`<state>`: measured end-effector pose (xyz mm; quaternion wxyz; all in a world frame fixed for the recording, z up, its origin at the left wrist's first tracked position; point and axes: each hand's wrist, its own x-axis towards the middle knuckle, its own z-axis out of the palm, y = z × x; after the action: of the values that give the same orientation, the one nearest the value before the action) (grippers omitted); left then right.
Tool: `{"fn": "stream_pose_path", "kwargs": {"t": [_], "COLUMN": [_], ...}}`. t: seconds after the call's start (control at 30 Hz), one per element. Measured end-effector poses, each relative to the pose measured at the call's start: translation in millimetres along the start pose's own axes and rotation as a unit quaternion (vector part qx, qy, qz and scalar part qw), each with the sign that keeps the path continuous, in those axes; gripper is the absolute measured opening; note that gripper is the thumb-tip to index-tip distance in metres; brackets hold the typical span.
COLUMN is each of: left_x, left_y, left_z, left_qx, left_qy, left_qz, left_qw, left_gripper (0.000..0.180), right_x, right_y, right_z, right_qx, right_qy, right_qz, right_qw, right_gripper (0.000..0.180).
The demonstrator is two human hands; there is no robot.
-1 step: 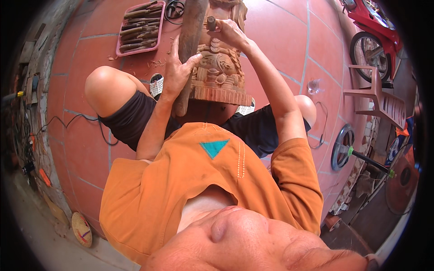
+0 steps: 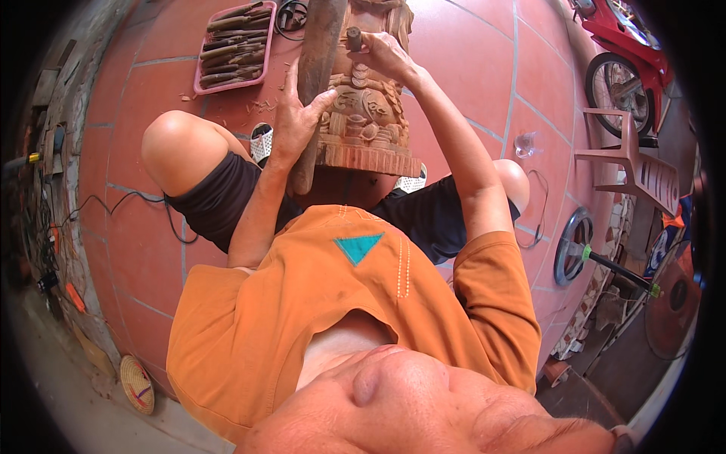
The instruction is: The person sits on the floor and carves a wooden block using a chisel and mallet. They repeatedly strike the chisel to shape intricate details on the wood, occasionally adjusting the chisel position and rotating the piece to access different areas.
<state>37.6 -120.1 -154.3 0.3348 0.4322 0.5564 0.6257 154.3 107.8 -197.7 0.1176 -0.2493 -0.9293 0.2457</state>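
Note:
My left hand (image 2: pixel 296 119) lies over a long, dark wooden club (image 2: pixel 318 57). Its thumb crosses the wood and the fingers run along the left side, their tips partly hidden. The club slants over the left side of a carved wooden statue (image 2: pixel 368 113), which has coin and pot shapes in relief and a ridged base. Above the statue's right side, my right hand (image 2: pixel 384 56) pinches a tool with a round wooden handle (image 2: pixel 353 38), probably a chisel. I see that handle almost end-on, and its blade is hidden.
A pink tray (image 2: pixel 268 63) of wooden-handled tools (image 2: pixel 233 49) sits at the far left, wood shavings nearby. My knees flank the statue. At right are a clear cup (image 2: pixel 525 144), a plastic chair (image 2: pixel 629 157), a red motorbike (image 2: pixel 631 45) and a wheel on a bar (image 2: pixel 572 246).

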Motion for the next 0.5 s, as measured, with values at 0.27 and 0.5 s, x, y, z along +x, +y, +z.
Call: {"fn": "stream_pose_path", "kwargs": {"t": [0.27, 0.5], "left_x": [-0.5, -3.8], "left_y": [12.8, -6.9], "left_z": [3.7, 2.7], "left_qx": [0.027, 0.165], "left_qy": [0.001, 0.019], "left_qz": [0.011, 0.057], "left_qw": [1.0, 0.984], "left_gripper": [0.066, 0.077], "right_x": [-1.1, 1.2], "right_y": [8.8, -0.2], "right_z": [4.5, -5.3], "right_qx": [0.04, 0.006], "right_qy": [0.034, -0.024], "right_qz": [-0.055, -0.007], "right_qw": [0.997, 1.0], "right_gripper": [0.021, 0.024]}}
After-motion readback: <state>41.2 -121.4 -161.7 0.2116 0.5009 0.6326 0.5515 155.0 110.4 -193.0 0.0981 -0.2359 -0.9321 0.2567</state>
